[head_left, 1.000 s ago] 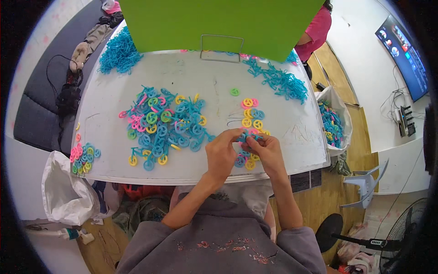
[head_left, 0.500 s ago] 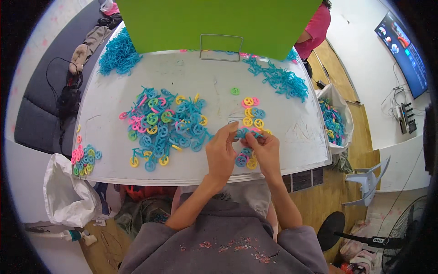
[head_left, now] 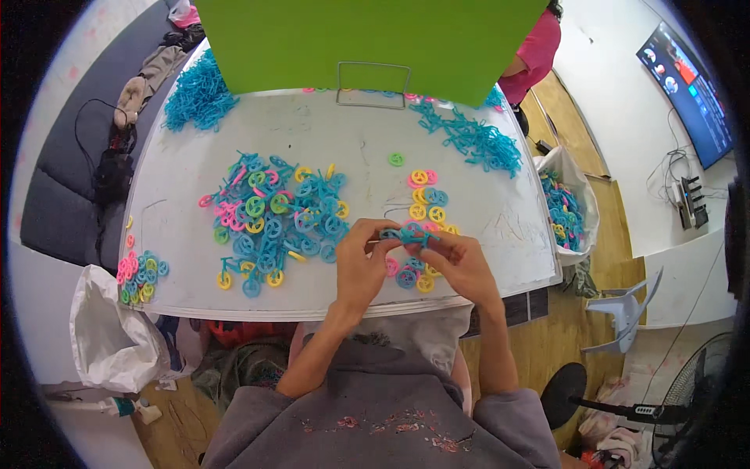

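Observation:
A teal plastic toy bicycle frame (head_left: 423, 238) is held just above the table's near edge between my two hands. My left hand (head_left: 361, 262) pinches its left end, where a blue wheel (head_left: 388, 234) shows by the fingertips. At the other end, the fingers of my right hand (head_left: 467, 270) are closed on the frame. Loose wheels (head_left: 419, 195) in yellow, pink and blue lie beyond and under my hands. Left of them spreads a heap of teal frames with coloured wheels (head_left: 273, 227). Whether the held wheel is fixed to the frame cannot be made out.
Teal frames are piled at the far left (head_left: 198, 94) and far right (head_left: 476, 141). A green panel (head_left: 367, 39) stands across the back, a person's pink sleeve (head_left: 539, 47) beside it. Small wheels (head_left: 144, 275) lie at the left corner. A filled white sack (head_left: 578, 207) stands right.
The held frame has come up and swung into clearer view between my hands. My left hand has shifted slightly left and down, while my right hand has turned and moved a little right.

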{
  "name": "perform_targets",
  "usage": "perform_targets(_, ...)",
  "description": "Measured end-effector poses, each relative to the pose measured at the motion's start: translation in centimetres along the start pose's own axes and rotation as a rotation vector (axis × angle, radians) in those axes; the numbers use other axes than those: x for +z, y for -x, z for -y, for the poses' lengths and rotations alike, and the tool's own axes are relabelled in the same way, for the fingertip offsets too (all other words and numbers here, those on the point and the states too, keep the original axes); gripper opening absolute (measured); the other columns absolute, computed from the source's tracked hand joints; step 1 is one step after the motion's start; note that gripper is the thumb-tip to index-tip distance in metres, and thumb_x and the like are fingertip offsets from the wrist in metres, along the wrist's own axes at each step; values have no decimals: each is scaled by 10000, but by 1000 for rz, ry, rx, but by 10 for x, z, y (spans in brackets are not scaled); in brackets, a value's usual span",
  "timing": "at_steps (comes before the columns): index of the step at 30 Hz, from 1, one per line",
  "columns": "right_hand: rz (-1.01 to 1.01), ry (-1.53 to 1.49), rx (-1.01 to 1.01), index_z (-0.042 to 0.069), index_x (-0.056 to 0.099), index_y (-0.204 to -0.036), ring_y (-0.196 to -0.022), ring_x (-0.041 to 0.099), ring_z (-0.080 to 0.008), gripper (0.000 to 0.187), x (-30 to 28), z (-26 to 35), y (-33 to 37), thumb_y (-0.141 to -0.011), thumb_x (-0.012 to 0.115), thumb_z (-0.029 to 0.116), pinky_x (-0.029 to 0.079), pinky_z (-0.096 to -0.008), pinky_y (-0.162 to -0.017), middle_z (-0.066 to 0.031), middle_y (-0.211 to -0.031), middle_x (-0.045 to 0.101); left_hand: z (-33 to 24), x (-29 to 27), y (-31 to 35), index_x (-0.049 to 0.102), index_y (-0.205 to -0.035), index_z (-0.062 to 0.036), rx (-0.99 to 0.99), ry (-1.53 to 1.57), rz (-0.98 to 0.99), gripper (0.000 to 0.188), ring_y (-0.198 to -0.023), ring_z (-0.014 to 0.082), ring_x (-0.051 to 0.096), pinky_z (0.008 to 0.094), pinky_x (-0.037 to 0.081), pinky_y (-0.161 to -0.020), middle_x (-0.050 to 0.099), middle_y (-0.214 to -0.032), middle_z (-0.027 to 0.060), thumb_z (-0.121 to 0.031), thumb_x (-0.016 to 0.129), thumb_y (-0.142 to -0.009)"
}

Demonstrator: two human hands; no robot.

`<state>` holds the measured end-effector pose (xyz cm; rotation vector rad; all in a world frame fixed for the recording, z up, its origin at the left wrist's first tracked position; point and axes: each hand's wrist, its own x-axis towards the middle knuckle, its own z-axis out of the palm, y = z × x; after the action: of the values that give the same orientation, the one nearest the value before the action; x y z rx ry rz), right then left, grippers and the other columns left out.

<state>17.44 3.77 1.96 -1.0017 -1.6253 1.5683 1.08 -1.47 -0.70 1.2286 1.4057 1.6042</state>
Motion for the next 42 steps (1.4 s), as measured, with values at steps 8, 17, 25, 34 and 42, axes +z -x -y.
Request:
perform_targets(8,171,-135,51,-48,573,-1179,-957,618,-149,340,-30,-18,3,-846,613,6,494,-279,-850,-113,-1035,648,0,3,-6,565,-1159,9,-430,456,262,263,-844,141,624,260,527,-785,634,-1018,85,-19,539,-899)
perform_targets(17,-127,-300,-98,-12,588,-1098,-988,585,-151,219,-19,-26,-2,-912,585,102,469,-307,-889,-111,-1219,579,1,37,-13,517,-1242,-27,-572,670,443,334,-901,107,580,247,505,-773,602,-1069,46,-176,555,-945)
perform_targets(25,-314,-149,-209,-23,600,-1082,-886,624,-150,206,-38,-24,6,-948,539,121,478,-270,-827,-103,-949,673,7,52,-36,583,-1105,-39,148,-471,59,237,-765,236,593,304,491,-650,587,-913,115,-155,589,-898)
perform_targets(34,-412,-211,-203,-42,618,-1072,-828,629,-126,210,-39,-29,2,-894,614,70,487,-256,-797,-91,-924,671,50,77,-88,604,-954,-32,341,-763,109,255,-843,302,544,396,471,-709,566,-873,116,-87,715,-731)
perform_targets(42,-387,-63,-168,-48,640,-1057,-865,617,-109,215,-38,-25,-1,-853,653,17,498,-230,-772,-80,-944,668,0,50,-49,590,-947,-7,-195,171,142,149,-688,118,580,248,470,-621,640,-795,66,-36,662,-819)
